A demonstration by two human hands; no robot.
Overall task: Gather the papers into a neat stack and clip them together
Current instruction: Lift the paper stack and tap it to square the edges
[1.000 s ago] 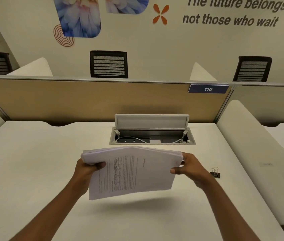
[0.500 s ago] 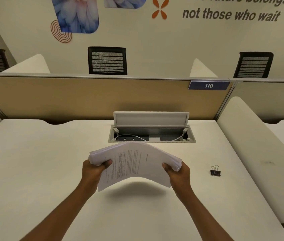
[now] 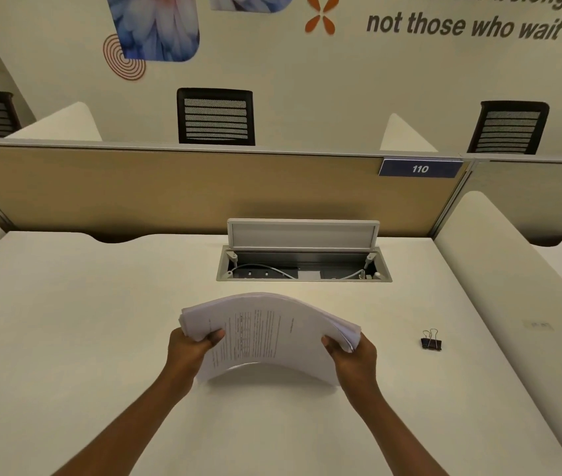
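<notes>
A stack of printed white papers (image 3: 269, 333) is held over the white desk (image 3: 66, 321), bowed upward in the middle, its near edge down close to the desk. My left hand (image 3: 190, 352) grips the stack's left end with the thumb on top. My right hand (image 3: 353, 359) grips the right end, where the sheet edges fan out slightly. A small black binder clip (image 3: 431, 342) with silver handles lies on the desk, to the right of my right hand and apart from it.
An open cable box (image 3: 303, 266) with a raised lid is set into the desk just beyond the papers. A tan partition (image 3: 169, 190) with a tag reading 110 closes the far side. A white divider (image 3: 513, 286) borders the right edge.
Both hands have come closer together, so the stack arches upward more. The stack has sunk toward the desk and sits more level than one second ago.
</notes>
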